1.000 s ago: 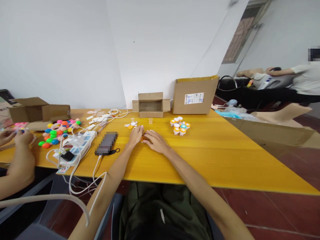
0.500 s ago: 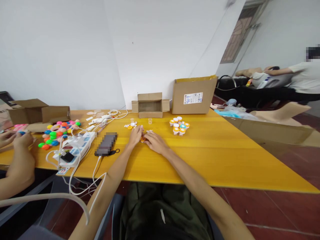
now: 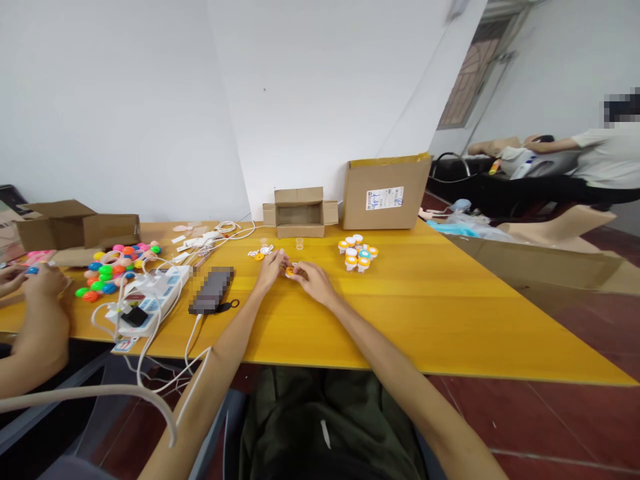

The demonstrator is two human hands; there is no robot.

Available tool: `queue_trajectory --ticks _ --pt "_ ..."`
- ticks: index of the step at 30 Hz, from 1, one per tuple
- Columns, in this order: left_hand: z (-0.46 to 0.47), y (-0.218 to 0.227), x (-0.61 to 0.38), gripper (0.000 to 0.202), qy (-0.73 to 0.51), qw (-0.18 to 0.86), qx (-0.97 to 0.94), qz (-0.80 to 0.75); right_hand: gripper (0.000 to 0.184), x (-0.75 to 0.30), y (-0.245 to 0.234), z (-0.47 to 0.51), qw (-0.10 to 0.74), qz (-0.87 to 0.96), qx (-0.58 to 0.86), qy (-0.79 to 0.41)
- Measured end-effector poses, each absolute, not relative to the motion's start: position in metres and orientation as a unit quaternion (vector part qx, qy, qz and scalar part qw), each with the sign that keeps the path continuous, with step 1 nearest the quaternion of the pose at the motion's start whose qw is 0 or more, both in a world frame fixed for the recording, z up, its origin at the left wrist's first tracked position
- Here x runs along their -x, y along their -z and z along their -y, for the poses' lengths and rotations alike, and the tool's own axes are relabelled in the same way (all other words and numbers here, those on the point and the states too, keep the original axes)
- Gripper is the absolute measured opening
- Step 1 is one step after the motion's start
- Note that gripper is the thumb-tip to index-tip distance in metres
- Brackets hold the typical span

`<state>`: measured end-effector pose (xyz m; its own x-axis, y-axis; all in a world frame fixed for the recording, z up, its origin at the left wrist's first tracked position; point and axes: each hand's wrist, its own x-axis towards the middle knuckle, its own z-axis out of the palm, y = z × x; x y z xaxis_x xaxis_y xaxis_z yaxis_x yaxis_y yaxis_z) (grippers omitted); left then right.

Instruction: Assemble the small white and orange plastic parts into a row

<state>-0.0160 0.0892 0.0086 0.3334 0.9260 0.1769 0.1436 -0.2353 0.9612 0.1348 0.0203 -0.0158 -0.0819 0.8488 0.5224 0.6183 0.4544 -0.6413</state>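
A small orange round piece (image 3: 289, 272) is between my two hands, just above the table. My right hand (image 3: 313, 280) pinches it from the right with thumb and fingers. My left hand (image 3: 273, 268) is closed against its left side, so much of the piece is covered. Just beyond my left hand lie small white parts and a yellow ring (image 3: 259, 257). A clear plastic cup (image 3: 299, 244) stands beyond my fingers. To the right is a cluster of small white-and-orange capped pieces (image 3: 351, 253), one with a teal ring.
An open small carton (image 3: 300, 217) and a large cardboard box (image 3: 385, 193) stand at the back. On the left are a power strip (image 3: 167, 300), a phone (image 3: 213, 290) with a cable, and colourful ball toys (image 3: 107, 273). A co-worker's hands (image 3: 43, 280) work at the far left.
The orange piece has been raised slightly and shows more between my fingers. My right hand has turned a little. The co-worker's hands at left have shifted with a blue ball.
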Motion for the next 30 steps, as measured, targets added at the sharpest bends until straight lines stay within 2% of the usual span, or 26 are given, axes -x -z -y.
queue_trajectory --ticks 4,9,30 --pt "-0.089 -0.009 0.015 0.042 -0.427 0.480 -0.678 -0.356 0.014 -0.140 0.019 -0.027 0.525 0.654 0.510 -0.192" --pt "-0.087 -0.006 0.012 0.043 -0.410 0.495 -0.688 -0.336 0.020 -0.144 0.022 -0.032 0.584 0.602 0.504 -0.209" --pt "-0.084 -0.003 0.013 0.043 -0.368 0.522 -0.699 -0.321 0.023 -0.141 0.019 -0.028 0.584 0.591 0.479 -0.281"
